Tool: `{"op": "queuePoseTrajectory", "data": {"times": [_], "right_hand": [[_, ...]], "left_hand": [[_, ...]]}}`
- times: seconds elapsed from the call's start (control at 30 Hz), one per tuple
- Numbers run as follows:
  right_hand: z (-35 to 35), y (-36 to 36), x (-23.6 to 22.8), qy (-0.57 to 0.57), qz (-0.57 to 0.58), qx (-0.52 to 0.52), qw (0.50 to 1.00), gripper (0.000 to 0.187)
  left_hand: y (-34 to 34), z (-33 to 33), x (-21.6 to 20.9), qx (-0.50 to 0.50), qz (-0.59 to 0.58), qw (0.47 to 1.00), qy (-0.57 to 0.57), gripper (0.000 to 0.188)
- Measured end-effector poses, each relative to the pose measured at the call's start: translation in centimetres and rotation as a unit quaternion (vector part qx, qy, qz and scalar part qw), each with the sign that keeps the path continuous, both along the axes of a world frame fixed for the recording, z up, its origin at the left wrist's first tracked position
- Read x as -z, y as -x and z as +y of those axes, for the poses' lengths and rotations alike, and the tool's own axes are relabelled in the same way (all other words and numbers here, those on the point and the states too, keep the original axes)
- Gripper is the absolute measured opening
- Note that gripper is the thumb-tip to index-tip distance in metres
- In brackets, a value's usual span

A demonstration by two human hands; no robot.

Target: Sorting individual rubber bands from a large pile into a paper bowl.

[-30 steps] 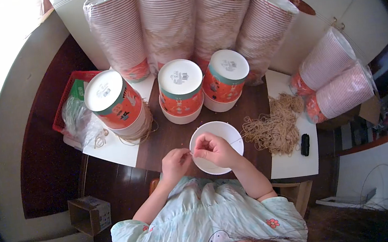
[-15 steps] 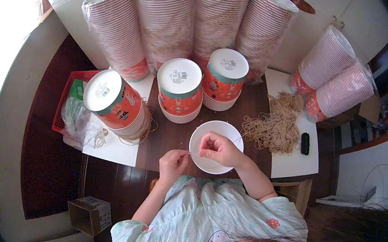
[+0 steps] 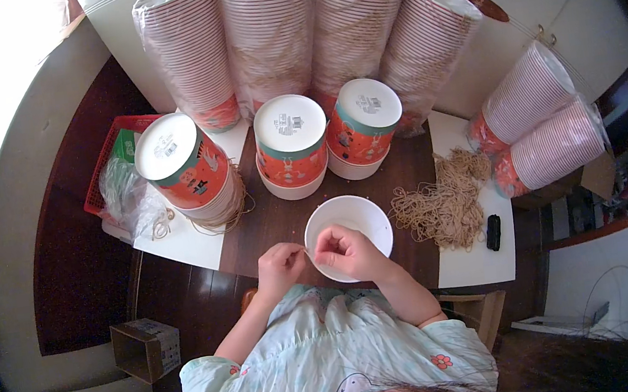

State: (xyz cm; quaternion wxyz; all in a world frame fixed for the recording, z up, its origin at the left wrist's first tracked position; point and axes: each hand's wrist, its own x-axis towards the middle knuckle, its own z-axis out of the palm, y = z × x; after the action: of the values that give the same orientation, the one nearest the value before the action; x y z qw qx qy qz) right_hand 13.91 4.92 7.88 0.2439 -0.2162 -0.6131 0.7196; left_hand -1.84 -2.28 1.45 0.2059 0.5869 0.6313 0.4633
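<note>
My left hand (image 3: 280, 269) is closed in a pinch just left of a white paper bucket (image 3: 369, 217) that stands mouth up at the table's near edge. A short bit of thin cord (image 3: 307, 251) shows at its fingertips. Over the bucket's mouth, my right hand (image 3: 351, 254) has thumb and forefinger pressed together, close to the left fingertips. The cord seems to run between both pinches, though it is too fine to follow. Right of the bucket lies a tangled heap of brown twine cords (image 3: 446, 200).
Upside-down orange-and-green paper buckets (image 3: 291, 148) stand beyond, the left stack (image 3: 187, 168) draped with cord. Tall wrapped bucket stacks (image 3: 273, 38) line the back; two more wrapped stacks (image 3: 548, 146) lean at right. A black object (image 3: 494, 233) lies near the twine; a red basket (image 3: 95, 182) sits left.
My right hand has moved slightly left and closer to my left hand, shortening the cord stretch between them. The cord seen at the bucket's right rim no longer shows. My left hand stays put.
</note>
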Motion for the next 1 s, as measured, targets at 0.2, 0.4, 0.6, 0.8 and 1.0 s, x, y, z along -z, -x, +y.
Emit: {"op": "queuePoseTrajectory", "data": {"times": [0.2, 0.4, 0.6, 0.8, 1.0], "right_hand": [[0.4, -0.2, 0.0, -0.038, -0.035, 0.046, 0.998, 0.013], [-1.8, -0.5, 0.3, 0.0, -0.019, 0.012, 1.0, 0.013], [-4.5, -0.5, 0.9, 0.027, -0.058, -0.075, 0.995, 0.012], [-6.5, -0.1, 1.1, -0.026, -0.093, -0.116, 0.989, 0.009], [-7.8, 1.5, 3.2, -0.116, -0.054, -0.123, 0.984, 0.011]], "left_hand": [[0.6, -0.8, -0.6, -0.004, -0.089, 0.995, 0.045, 0.015], [-0.1, -1.2, -2.9, 0.034, 0.002, 0.999, 0.035, 0.02], [0.5, -1.9, 0.6, 0.023, -0.162, 0.981, 0.109, 0.008], [2.3, -2.8, 0.8, 0.028, -0.506, 0.761, 0.406, 0.021], [0.9, -2.9, 0.8, 0.078, -0.643, 0.637, 0.418, 0.024]]}}
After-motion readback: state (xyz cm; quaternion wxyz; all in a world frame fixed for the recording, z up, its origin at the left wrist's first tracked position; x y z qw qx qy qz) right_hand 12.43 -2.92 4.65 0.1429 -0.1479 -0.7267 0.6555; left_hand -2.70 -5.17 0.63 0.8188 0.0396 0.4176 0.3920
